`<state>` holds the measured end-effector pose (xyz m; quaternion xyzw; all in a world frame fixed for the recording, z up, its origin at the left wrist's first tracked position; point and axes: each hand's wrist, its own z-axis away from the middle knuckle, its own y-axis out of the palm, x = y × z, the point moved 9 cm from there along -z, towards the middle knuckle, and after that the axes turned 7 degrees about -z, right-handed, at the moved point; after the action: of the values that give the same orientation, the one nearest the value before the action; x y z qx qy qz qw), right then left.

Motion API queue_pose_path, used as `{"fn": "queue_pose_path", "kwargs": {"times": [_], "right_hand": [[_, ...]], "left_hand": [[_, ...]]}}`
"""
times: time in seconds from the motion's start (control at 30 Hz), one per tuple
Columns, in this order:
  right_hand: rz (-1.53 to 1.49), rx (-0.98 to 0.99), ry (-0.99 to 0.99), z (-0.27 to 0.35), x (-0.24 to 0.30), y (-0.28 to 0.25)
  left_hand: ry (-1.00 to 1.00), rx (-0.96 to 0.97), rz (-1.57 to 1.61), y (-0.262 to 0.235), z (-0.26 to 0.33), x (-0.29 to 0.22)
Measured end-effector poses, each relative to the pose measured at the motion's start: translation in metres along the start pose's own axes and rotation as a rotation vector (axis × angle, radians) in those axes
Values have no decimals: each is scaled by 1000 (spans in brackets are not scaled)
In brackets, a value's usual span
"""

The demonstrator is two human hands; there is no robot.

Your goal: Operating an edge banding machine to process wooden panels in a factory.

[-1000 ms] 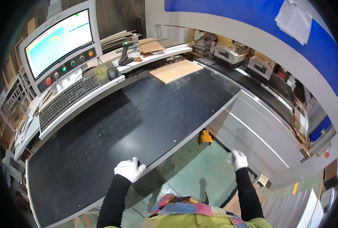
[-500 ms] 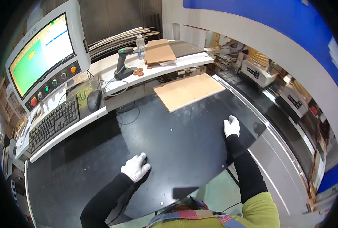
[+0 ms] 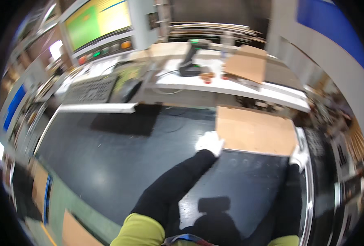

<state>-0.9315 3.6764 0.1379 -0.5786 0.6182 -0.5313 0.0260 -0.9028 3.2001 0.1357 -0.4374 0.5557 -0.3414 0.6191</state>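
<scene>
A flat tan wooden board (image 3: 255, 130) lies on the black tabletop (image 3: 141, 164), near its far side. At its front left corner my white-gloved left hand (image 3: 210, 143) is closed on the edge, its fingers blurred. My right hand (image 3: 300, 159), gloved in white too, grips the board's front right corner beside a metal rail. Motion blur hides just how the fingertips sit on either side.
Behind the board runs a white shelf with a barcode scanner (image 3: 192, 57), small orange-brown rings (image 3: 207, 78), a brown panel (image 3: 246, 63) and a clear bottle (image 3: 227, 41). A keyboard (image 3: 89, 89), mouse (image 3: 130, 90) and monitor (image 3: 98, 20) stand left. Machinery (image 3: 341, 151) borders the right.
Both hands have reached forward from over the black tabletop to the board's two sides and taken hold. The view has swung left, so everything appears shifted to the right.
</scene>
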Motion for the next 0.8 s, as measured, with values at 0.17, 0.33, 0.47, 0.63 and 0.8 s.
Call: {"fn": "queue_pose_path", "kwargs": {"times": [0.17,0.33,0.47,0.63,0.8], "right_hand": [[140,63,-260,-22,-1,29],[114,353,-167,4,-21,32],[3,432,-369,90,30,-2],[-436,771,-392,260,156,-24],[-421,1107,-707,459,339,-29]], "left_hand": [[-55,-63,70,-9,19,1],[-1,1,116,-18,79,33],[-24,82,92,-51,144,110],[-249,-59,-80,-136,214,269],[-236,-428,-346,-231,255,405]]}}
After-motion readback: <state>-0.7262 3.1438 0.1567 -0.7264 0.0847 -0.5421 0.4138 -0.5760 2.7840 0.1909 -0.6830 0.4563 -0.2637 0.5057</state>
